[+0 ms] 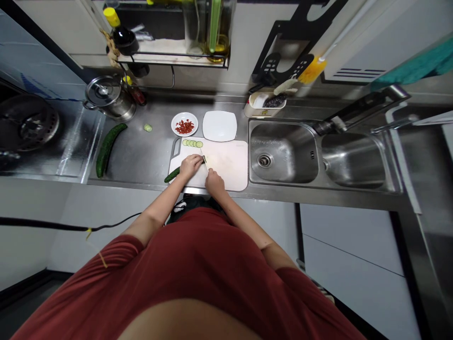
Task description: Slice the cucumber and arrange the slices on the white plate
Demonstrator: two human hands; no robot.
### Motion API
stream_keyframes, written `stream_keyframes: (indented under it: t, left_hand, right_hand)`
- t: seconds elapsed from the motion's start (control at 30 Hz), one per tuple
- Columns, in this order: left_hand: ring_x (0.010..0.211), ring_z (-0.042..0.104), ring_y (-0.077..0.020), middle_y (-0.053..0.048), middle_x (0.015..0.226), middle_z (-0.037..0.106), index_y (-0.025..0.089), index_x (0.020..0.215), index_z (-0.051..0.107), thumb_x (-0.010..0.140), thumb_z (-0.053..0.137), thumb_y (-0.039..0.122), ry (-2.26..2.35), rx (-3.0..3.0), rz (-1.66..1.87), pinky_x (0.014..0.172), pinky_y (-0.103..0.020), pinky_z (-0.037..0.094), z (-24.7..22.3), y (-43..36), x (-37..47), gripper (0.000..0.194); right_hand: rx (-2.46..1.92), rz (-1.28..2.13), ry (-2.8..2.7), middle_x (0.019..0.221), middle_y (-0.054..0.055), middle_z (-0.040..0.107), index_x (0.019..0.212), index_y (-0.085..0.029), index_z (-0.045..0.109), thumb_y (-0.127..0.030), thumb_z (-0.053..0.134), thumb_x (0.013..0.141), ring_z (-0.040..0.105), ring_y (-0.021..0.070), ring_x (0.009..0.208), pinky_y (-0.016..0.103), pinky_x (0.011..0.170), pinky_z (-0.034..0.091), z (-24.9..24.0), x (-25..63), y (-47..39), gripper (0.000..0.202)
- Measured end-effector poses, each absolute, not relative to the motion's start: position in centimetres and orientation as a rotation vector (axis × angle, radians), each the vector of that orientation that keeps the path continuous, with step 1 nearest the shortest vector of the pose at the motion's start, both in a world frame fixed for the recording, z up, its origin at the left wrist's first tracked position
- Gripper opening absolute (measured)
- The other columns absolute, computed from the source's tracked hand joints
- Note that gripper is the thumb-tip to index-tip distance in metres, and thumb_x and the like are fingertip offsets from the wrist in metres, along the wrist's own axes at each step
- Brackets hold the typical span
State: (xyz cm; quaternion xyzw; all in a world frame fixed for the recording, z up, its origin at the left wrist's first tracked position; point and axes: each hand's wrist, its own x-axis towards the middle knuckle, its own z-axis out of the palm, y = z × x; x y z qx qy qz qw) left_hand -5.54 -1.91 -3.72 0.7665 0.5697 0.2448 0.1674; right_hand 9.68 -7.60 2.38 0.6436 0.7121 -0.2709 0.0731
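Observation:
On the white cutting board (230, 163), my left hand (191, 165) is closed over a green cucumber (172, 175), whose near end sticks out to the left under my wrist. My right hand (214, 182) grips the handle of a knife (205, 159). The narrow blade points away from me and stands at the cucumber's cut end, close to my left fingertips. A row of several cucumber slices (193, 143) lies along the board's far left edge. Part of the cucumber is hidden beneath my left hand.
Behind the board stand a white plate of chopped red pieces (184, 125) and a white square plate (220, 126). A whole cucumber (108, 148), a cut end piece (147, 127) and a lidded pot (109, 97) are to the left. A double sink (283, 151) lies right.

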Motion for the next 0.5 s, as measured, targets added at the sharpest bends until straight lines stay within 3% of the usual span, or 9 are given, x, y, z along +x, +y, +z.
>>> stream_keyframes:
  t: [0.5]
  left_hand:
    - [0.098,0.060,-0.0184,-0.006,0.107,0.068,0.021,0.098,0.070,0.095,0.046,0.031,1.639,2.241,0.654,0.088,-0.031,0.047,-3.82,-1.88,-5.61,0.026]
  right_hand:
    - [1.918,-0.740,2.123,0.113,0.016,0.059,0.121,-0.014,0.043,-0.010,0.026,0.096,0.064,0.0222,0.100,0.031,0.085,0.048,2.28,9.41,-7.53,0.031]
